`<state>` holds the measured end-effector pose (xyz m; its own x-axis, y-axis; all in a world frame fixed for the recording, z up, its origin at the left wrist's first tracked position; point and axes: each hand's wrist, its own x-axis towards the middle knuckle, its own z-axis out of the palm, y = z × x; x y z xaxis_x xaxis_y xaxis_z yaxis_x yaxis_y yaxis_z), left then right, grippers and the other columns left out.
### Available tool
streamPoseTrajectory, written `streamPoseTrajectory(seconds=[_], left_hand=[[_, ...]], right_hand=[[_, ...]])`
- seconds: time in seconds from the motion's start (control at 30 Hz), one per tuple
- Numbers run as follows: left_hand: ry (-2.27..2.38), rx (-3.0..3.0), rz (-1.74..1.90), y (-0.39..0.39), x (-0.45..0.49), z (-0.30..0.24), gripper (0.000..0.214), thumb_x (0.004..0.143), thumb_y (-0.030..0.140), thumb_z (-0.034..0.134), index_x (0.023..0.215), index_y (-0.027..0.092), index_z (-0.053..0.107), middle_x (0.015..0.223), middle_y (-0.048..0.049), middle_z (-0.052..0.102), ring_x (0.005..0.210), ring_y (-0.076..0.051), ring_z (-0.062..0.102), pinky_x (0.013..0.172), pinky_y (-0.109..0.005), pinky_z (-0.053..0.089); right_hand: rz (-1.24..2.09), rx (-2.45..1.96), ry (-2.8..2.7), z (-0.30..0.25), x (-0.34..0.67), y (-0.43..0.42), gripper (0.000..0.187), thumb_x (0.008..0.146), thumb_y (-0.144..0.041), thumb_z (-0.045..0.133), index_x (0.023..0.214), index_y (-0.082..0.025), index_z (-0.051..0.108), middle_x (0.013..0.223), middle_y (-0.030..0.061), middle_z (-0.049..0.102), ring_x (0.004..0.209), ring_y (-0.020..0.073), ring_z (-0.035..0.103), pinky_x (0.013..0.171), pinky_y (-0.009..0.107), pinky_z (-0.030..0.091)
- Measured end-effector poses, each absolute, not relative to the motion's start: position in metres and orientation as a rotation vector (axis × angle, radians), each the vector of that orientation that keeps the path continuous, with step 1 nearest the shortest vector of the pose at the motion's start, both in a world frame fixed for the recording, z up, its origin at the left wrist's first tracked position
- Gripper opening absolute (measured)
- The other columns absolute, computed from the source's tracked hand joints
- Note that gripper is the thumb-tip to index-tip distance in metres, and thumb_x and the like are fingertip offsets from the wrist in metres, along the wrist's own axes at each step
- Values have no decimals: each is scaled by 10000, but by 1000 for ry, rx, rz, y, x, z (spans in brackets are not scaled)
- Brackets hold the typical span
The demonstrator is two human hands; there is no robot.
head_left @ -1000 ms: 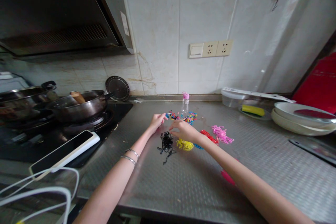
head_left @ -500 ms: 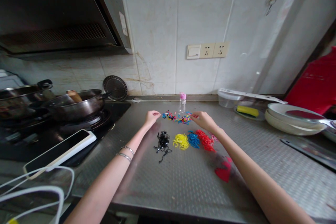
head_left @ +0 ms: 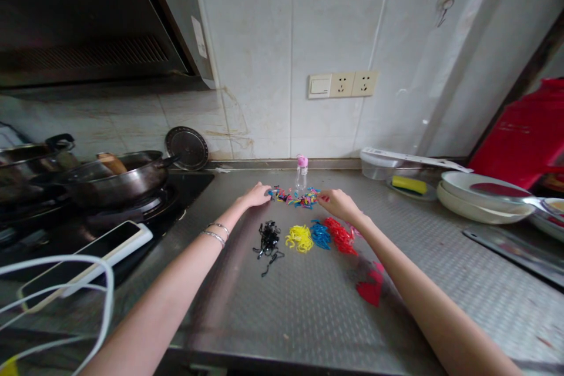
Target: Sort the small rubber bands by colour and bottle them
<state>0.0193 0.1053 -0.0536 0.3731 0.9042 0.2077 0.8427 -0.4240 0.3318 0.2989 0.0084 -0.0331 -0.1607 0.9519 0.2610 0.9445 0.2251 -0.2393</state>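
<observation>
A mixed pile of small coloured rubber bands (head_left: 291, 196) lies across the back of the metal counter. At its left end is my left hand (head_left: 256, 194), fingertips drawn together against the bands; what they pinch is too small to see. My right hand (head_left: 339, 204) is at the right end with its fingers closed in a pinch, their contents unclear. Nearer to me lie sorted heaps: black bands (head_left: 268, 238), yellow bands (head_left: 300, 238), blue bands (head_left: 321, 234) and red bands (head_left: 341, 236). A few pink bands (head_left: 356, 231) show partly beside my right forearm.
Behind the mixed pile stands a clear bottle with a pink cap (head_left: 302, 173). To the left are a stove with a pan (head_left: 118, 179) and a white-edged device (head_left: 88, 267) with cables. On the right sit a yellow sponge (head_left: 409, 185), bowls (head_left: 480, 202) and a knife blade (head_left: 506, 249).
My left hand has moved to touch the left end of the mixed pile. My right hand stays by the right end, still pinched. The view has shifted slightly.
</observation>
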Motion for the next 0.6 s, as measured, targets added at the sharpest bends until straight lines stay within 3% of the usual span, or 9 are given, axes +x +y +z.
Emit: streamPoseTrajectory(seconds=[0.27,0.6], left_hand=[[1475,2523,572,117,23,-52,178,661,282,576,764,203,697,748,-50,605,688,-147,538,634,-206,381],[1478,2502,680,117,28,-52,147,631,219,579,687,169,705,701,-67,635,637,-150,536,619,-227,390]], right_hand=[[32,-1744,-2162,-34,299,10,243,787,-295,435,856,-223,657,734,41,651,724,153,593,586,194,353],[46,-1756,-2164,-35,300,10,228,781,-285,447,839,-224,658,714,42,648,723,154,592,571,189,346]])
